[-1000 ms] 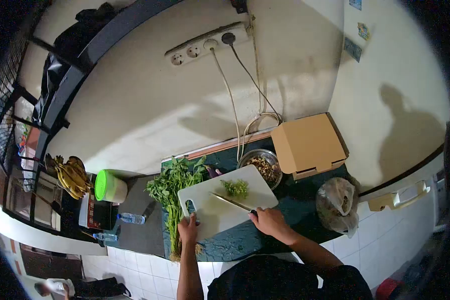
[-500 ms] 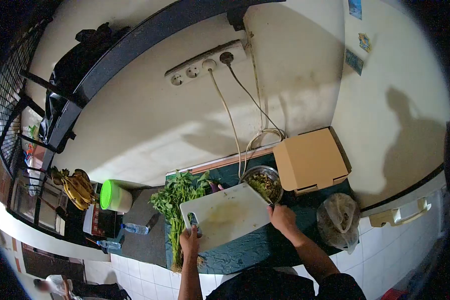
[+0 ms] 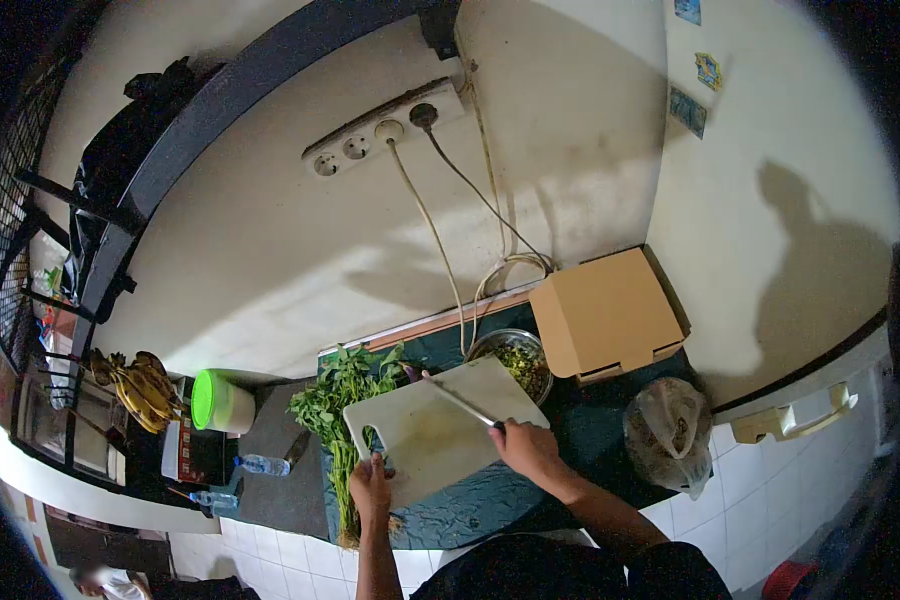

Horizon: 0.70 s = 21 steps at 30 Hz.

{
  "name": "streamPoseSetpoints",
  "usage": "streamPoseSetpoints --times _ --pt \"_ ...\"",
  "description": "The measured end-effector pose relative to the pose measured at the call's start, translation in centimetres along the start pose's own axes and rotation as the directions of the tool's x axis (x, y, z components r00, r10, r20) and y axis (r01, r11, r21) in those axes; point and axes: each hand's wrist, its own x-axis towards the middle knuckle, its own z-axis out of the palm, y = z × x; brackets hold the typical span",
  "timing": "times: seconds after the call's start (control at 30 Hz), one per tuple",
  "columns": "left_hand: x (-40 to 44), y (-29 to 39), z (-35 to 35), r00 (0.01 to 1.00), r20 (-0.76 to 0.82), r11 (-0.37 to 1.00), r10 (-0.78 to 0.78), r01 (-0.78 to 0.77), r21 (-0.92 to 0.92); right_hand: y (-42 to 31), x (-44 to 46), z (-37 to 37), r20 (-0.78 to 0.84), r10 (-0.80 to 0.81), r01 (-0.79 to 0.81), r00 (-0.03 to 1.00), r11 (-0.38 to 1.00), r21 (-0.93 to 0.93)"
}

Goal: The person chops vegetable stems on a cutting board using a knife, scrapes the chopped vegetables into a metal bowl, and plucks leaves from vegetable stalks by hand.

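Note:
My left hand [image 3: 371,487] grips the white cutting board [image 3: 440,440] by its handle end, with the board tilted over the counter. In my right hand [image 3: 528,449] is a knife [image 3: 462,401], its blade lying across the board's upper part and pointing to the upper left. Yellowish stains mark the board's surface. Partly behind the board's far right corner stands a metal bowl [image 3: 488,340] holding chopped green and brown food [image 3: 526,369]. A bunch of leafy greens [image 3: 345,395] lies left of the board, stems toward me.
A cardboard box [image 3: 610,315] sits right of the bowl, and a filled plastic bag [image 3: 667,437] is near the right counter edge. To the left are a green-lidded tub [image 3: 222,402], water bottles [image 3: 263,465] and bananas [image 3: 142,393]. Cables [image 3: 435,225] hang from a power strip [image 3: 380,128].
My right hand has moved left with the knife, from beside the bowl to over the board. The blade now crosses the board. The camera view has shifted slightly.

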Motion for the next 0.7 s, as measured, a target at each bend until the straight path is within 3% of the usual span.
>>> streamPoseSetpoints --times 0.07,0.17,0.3,0.4,0.47,0.57,0.6,0.63,0.7 --pt "-0.1 0.3 0.0 1.000 -0.010 1.000 -0.010 0.010 -0.021 1.9 0.5 0.2 -0.048 0.134 -0.134 0.990 0.991 0.013" --pt "-0.5 1.2 -0.4 0.999 0.011 0.998 0.039 -0.039 -0.052 5.8 1.2 1.0 -0.156 0.182 -0.193 0.971 0.980 -0.057" --pt "0.1 -1.0 0.1 0.999 0.012 0.993 0.042 -0.040 -0.107 7.1 0.8 -0.3 -0.181 0.195 -0.216 0.964 0.971 -0.106" --pt "-0.3 0.0 0.0 0.998 -0.007 0.981 0.063 -0.063 -0.184 3.9 -1.2 -3.1 -0.166 0.130 -0.148 0.978 0.983 -0.105" --pt "-0.5 1.4 -0.4 1.000 0.021 0.999 0.011 -0.010 -0.043 3.0 -2.7 -2.6 -0.040 -0.078 0.074 0.996 0.994 -0.079" --pt "-0.2 1.5 -0.4 1.000 0.018 0.999 0.020 -0.020 -0.039 2.7 -3.4 -2.1 0.053 -0.095 0.098 0.994 0.994 -0.057" --pt "-0.2 1.2 -0.4 1.000 0.019 0.999 0.014 -0.014 -0.035 3.5 -2.9 -0.7 0.009 -0.006 0.006 1.000 0.999 -0.044" --pt "-0.1 0.8 -0.3 0.999 0.024 0.997 0.025 -0.023 -0.078 4.8 -2.4 0.4 0.015 -0.011 0.011 1.000 0.999 -0.044" --pt "-0.3 0.6 -0.6 0.999 0.017 0.992 0.033 -0.030 -0.120 6.5 -1.9 0.8 -0.126 0.138 -0.146 0.982 0.988 -0.051"
